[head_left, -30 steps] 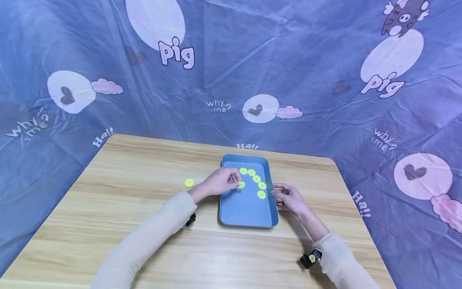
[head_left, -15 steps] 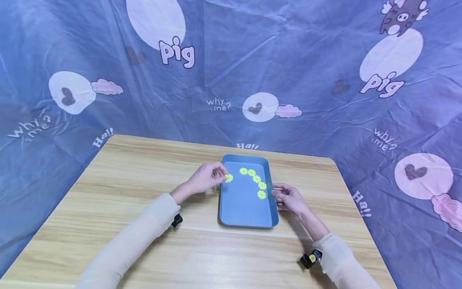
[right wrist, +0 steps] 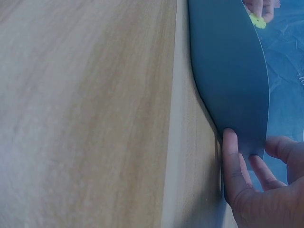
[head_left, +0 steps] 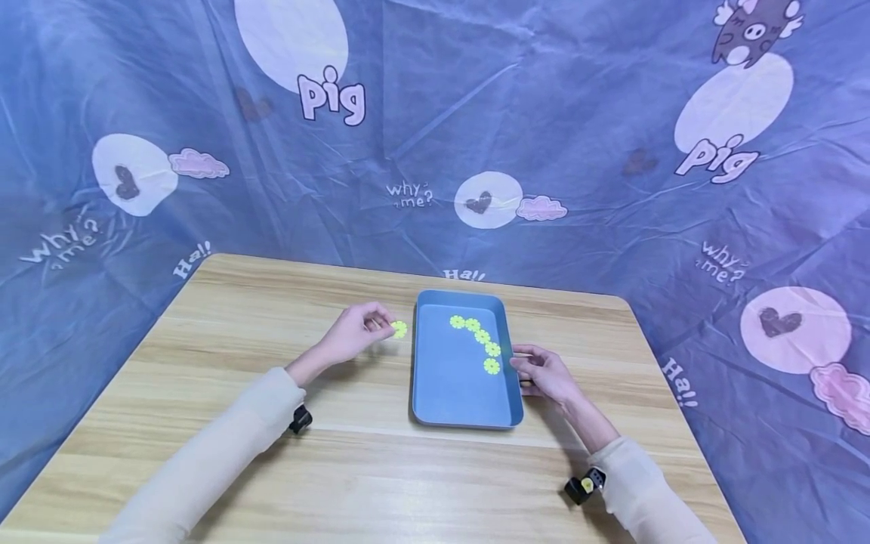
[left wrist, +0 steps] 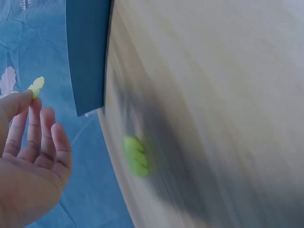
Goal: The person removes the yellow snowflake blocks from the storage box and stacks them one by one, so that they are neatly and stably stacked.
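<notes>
- The left hand point(head_left: 358, 331) pinches a yellow flower-shaped piece point(head_left: 399, 329) between thumb and forefinger, its other fingers loosely bent, and holds it above the wooden table point(head_left: 381, 468), just outside the blue tray point(head_left: 448, 393) at about ten o'clock, twelve being the tray's far edge
- The right hand point(head_left: 544, 374) grips the tray's side wall at three o'clock, thumb at the rim and fingertips on the outer face
- Five more yellow pieces point(head_left: 482, 336) lie flat in the tray, curving from twelve round to three o'clock
- A loose yellow piece point(left wrist: 137, 156), blurred in the left wrist view, rests on the table at the edge of a shadow
- Beyond the table, at twelve o'clock, hangs a blue printed cloth point(head_left: 435, 136)
</notes>
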### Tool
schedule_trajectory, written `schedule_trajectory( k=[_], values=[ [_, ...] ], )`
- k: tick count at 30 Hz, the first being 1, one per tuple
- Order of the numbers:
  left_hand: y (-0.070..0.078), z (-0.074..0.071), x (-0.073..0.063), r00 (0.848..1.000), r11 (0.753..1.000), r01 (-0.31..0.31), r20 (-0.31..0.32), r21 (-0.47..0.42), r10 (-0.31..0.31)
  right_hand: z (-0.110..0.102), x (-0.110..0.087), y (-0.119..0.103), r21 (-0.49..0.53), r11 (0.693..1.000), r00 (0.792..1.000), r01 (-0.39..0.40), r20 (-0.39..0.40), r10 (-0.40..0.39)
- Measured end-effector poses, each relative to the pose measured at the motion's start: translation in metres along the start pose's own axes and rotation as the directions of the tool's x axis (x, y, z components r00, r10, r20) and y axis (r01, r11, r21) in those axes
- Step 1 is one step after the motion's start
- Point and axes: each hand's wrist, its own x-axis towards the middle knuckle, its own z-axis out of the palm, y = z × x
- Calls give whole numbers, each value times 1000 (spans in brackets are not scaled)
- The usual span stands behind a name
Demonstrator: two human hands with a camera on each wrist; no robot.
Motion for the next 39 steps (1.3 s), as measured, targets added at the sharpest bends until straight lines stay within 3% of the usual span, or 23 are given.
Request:
schedule_trajectory(
  k=[8, 13, 19, 29, 39],
  values=[
    [-15, -23, -13, 994, 997, 76, -72, -19, -77, 1, 1, 0, -16, 1000, 1000, -6, -6, 6],
    [-25, -29, -21, 988, 992, 124, -89, -34, -127, 1, -1, 0, -19, 1000, 1000, -6, -7, 6],
    [-35, -32, -29, 980, 979, 181, -70, -90, -188, 1, -3, 0, -23, 1000, 1000, -7, -14, 7],
    [-43, -31, -35, 963, 963, 266, -41, -47, -268, 0, -4, 1, -24, 1000, 1000, -8, -20, 7],
    [-45, -30, -38, 961, 961, 275, -30, 13, -275, 1, -5, 0, -32, 999, 1000, -12, -22, 11]
  ],
)
